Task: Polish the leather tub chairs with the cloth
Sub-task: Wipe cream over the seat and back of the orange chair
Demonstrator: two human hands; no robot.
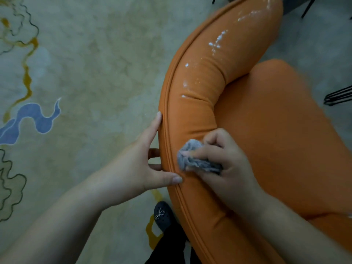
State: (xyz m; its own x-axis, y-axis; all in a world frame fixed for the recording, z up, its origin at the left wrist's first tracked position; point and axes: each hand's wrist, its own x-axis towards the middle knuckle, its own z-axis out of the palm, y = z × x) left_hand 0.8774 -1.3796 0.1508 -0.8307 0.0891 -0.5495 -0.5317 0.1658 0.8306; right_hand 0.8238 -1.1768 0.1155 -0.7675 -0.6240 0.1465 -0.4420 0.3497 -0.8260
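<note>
Head view shows my right hand [222,159] at about five o'clock, its fingers [207,152] curled round a crumpled grey cloth [198,159] and pressing it onto the padded top of the orange leather tub chair [285,140]. That chair fills the right half of the picture, its curved backrest sweeping from one o'clock down to six o'clock. White smears of polish [215,44] dot the backrest toward twelve o'clock, well apart from the cloth. My left hand [144,161] lies at about six o'clock, just beside the cloth hand, released and holding nothing: straight fingers touch the chair's piped outer edge and the thumb rests on the seam. Below, at six o'clock, my dark shoe [162,218] stands on a pale patterned carpet [85,63], which spreads to nine o'clock. Thin black metal legs [337,96] show at three o'clock.
</note>
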